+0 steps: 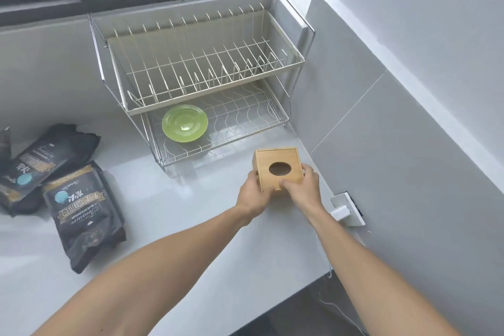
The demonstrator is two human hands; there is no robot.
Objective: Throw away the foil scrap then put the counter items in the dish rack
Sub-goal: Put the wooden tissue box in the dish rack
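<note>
A square wooden box (278,161) with an oval hole in its top stands on the white counter, just in front of the dish rack's right end. My left hand (252,194) grips its left near side and my right hand (302,187) grips its right near corner. The two-tier wire dish rack (207,73) stands against the back wall; its upper tier holds nothing. A green plate (185,123) lies flat on the left part of the lower tier. No foil scrap is in view.
Three dark coffee bags lie on the counter at the left, one nearest me (83,215), one behind it (41,166). A white wall socket with a plug (346,209) sits on the right wall near my right wrist. The counter edge (272,305) runs at lower right.
</note>
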